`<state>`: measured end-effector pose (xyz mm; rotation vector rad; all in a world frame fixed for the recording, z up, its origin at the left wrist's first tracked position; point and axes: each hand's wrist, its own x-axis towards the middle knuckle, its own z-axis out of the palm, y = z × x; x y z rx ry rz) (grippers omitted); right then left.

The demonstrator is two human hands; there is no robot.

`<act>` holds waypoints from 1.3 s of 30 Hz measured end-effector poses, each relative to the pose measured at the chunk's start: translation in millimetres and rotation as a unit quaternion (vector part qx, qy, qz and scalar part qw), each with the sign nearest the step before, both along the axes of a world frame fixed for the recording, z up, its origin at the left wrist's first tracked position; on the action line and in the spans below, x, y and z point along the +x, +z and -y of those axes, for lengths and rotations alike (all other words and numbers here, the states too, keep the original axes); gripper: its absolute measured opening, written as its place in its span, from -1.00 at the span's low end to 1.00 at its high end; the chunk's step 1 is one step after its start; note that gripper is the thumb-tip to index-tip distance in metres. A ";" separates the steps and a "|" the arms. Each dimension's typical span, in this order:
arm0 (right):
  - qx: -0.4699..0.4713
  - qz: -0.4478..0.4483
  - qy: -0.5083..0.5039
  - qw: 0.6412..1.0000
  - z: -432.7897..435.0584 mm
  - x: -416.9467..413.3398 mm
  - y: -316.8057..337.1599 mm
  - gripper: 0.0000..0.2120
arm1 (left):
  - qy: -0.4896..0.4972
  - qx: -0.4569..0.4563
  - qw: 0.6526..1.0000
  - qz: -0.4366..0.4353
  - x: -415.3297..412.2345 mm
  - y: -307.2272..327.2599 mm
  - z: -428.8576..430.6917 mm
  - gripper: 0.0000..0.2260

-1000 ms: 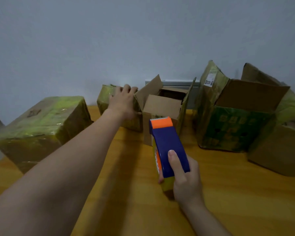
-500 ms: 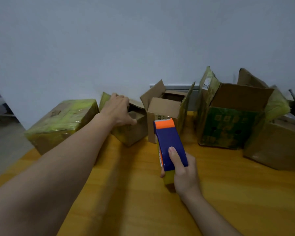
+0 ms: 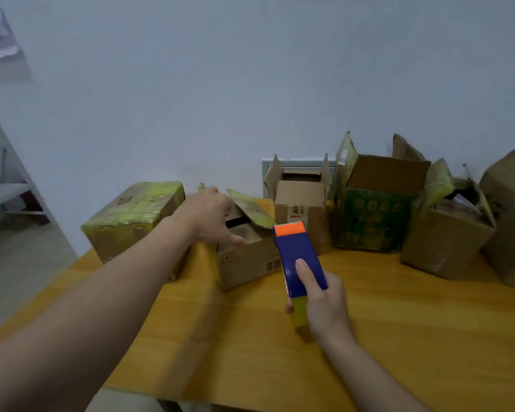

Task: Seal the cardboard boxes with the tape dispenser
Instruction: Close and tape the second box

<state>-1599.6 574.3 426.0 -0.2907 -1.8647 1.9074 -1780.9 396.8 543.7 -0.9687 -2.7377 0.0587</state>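
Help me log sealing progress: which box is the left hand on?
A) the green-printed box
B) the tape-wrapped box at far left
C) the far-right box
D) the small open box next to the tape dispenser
D: the left hand grips the top rim of the small open box, flap raised, just left of the tape dispenser held by the right hand.

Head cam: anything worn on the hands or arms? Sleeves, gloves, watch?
Nothing worn in view. Left hand and right hand are bare: no gloves, rings or wristbands. Left forearm and right forearm are bare to the frame edge, with no sleeves and no watch.
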 end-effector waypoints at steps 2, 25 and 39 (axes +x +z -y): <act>0.001 -0.011 -0.010 1.000 -3.7 11.6 0.4 -0.58 | -0.016 -0.010 1.000 -0.018 19.3 1.0 -5.1 -0.41; 0.045 -0.163 -0.116 0.979 -110.5 83.1 82.5 -0.67 | -0.130 0.173 0.963 0.163 132.8 10.0 -76.6 -0.48; 0.054 -0.191 0.078 0.977 -104.7 64.3 113.8 -0.60 | 0.025 0.178 0.962 0.204 137.1 -68.5 -78.4 -0.36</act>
